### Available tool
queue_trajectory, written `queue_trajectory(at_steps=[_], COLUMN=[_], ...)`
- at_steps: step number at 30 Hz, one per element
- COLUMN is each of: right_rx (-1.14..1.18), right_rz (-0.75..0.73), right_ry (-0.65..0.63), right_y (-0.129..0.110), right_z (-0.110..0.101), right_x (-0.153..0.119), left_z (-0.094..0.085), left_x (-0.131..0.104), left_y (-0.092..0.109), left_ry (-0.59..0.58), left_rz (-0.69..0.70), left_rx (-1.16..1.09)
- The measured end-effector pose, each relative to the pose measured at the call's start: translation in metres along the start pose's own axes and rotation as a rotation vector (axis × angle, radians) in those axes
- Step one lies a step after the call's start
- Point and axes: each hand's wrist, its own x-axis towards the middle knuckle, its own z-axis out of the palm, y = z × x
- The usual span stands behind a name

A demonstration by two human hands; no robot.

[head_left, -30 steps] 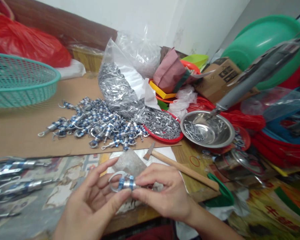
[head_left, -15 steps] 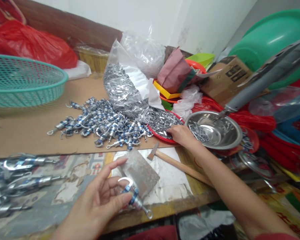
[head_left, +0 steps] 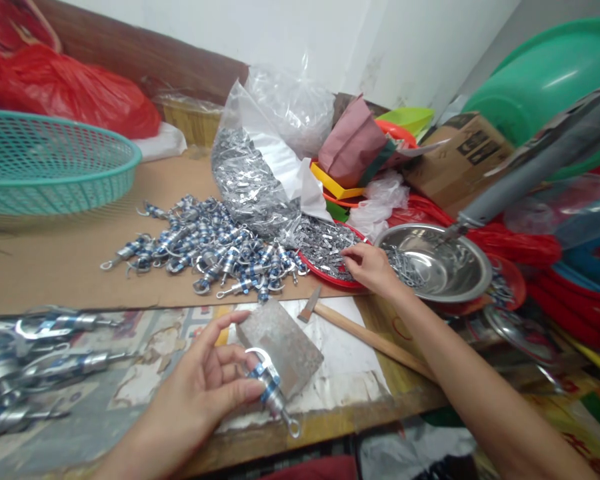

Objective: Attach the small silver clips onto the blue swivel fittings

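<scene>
My left hand [head_left: 215,387] is closed on a small silver-and-blue metal fitting [head_left: 271,387] with a curved hook at one end and a ring at the other. Right behind it lies a flat grey metal block [head_left: 285,347] on white paper. My right hand [head_left: 370,268] is at the near right rim of a red plate [head_left: 325,277] heaped with small flat metal pieces [head_left: 325,243]. Its thumb and fingertips are pinched together; whatever is between them is too small to make out. A hammer [head_left: 370,337] with a wooden handle rests under my right forearm.
Many similar fittings [head_left: 215,247] are piled on cardboard, others [head_left: 45,360] at the near left. A steel bowl [head_left: 440,267] with metal pins stands right of the plate. Behind are a bag of metal pieces [head_left: 255,180], a teal basket [head_left: 55,167] and a slanting grey bar [head_left: 540,153].
My right hand has drawn up slightly from the metal pieces, its fingertips now pinched closer together. My left hand still holds the fitting, and the view has shifted a little.
</scene>
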Motion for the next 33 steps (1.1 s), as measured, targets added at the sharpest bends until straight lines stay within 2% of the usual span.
queue_trajectory(at_steps=[2, 4, 7, 9, 12, 17, 20, 24, 26, 28, 29, 31, 33], right_rx=[0.103, 0.213, 0.418, 0.436, 0.457, 0.568, 0.642, 0.737, 0.684, 0.486, 0.349, 0.135, 0.054], right_rz=[-0.04, -0.14, -0.467, -0.593, -0.579, -0.357, -0.337, -0.318, -0.235, -0.125, -0.079, -0.028, -0.021], right_ry=[0.007, -0.034, -0.173, -0.27, -0.311, -0.252, -0.153, 0.018, 0.145, 0.221, 0.197, 0.056, -0.078], right_y=[-0.025, -0.056, -0.095, -0.111, -0.121, -0.129, -0.134, -0.124, -0.104, -0.076, -0.06, -0.035, -0.022], right_z=[-0.005, -0.012, -0.024, -0.029, -0.025, -0.004, 0.005, 0.005, 0.001, -0.001, -0.001, 0.003, 0.007], right_x=[-0.018, -0.04, -0.068, -0.077, -0.078, -0.079, -0.084, -0.088, -0.089, -0.091, -0.092, -0.097, -0.103], left_z=[0.0, 0.0, 0.001, 0.001, 0.0, 0.001, 0.002, 0.002, 0.002, 0.002, 0.002, 0.002, 0.003], left_x=[0.001, 0.002, 0.002, 0.002, 0.002, -0.001, -0.002, 0.0, 0.001, 0.001, 0.001, 0.001, 0.0], left_y=[0.0, 0.001, 0.002, 0.002, 0.001, 0.001, 0.003, 0.003, 0.001, 0.0, 0.0, 0.001, 0.002], left_ry=[-0.005, -0.028, -0.047, -0.042, -0.036, -0.033, -0.031, -0.016, -0.018, -0.011, -0.006, 0.006, 0.012], left_rz=[-0.008, -0.013, -0.005, -0.01, -0.009, -0.007, -0.017, -0.013, -0.009, -0.012, -0.015, -0.022, -0.036], left_rx=[-0.009, -0.021, -0.028, -0.02, -0.012, -0.013, -0.009, -0.019, -0.022, -0.02, -0.018, -0.015, -0.015])
